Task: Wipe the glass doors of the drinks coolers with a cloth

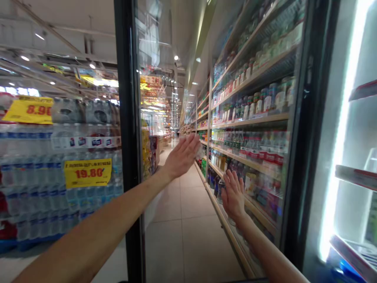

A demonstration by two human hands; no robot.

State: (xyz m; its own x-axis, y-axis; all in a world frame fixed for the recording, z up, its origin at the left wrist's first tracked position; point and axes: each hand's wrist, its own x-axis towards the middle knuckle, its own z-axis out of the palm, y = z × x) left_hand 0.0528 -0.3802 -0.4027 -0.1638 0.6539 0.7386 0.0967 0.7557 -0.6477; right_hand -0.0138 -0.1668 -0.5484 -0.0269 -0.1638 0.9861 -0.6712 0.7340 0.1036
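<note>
A glass cooler door (165, 98) with a black frame (127, 118) stands open in front of me, and the shop aisle shows through it. My left hand (183, 156) lies flat against the glass at mid height, fingers stretched out; a pale smear at its fingertips (200, 150) is too blurred to name. Lower and to the right, my right hand (232, 195) also rests flat on the glass with its fingers spread. Neither hand grips anything I can make out.
The lit cooler interior (350, 157) with shelves is at the far right. Behind the glass, long shelves of bottled drinks (253, 149) run along the right of a tiled aisle (182, 220). Stacked water packs with yellow price signs (87, 172) stand at left.
</note>
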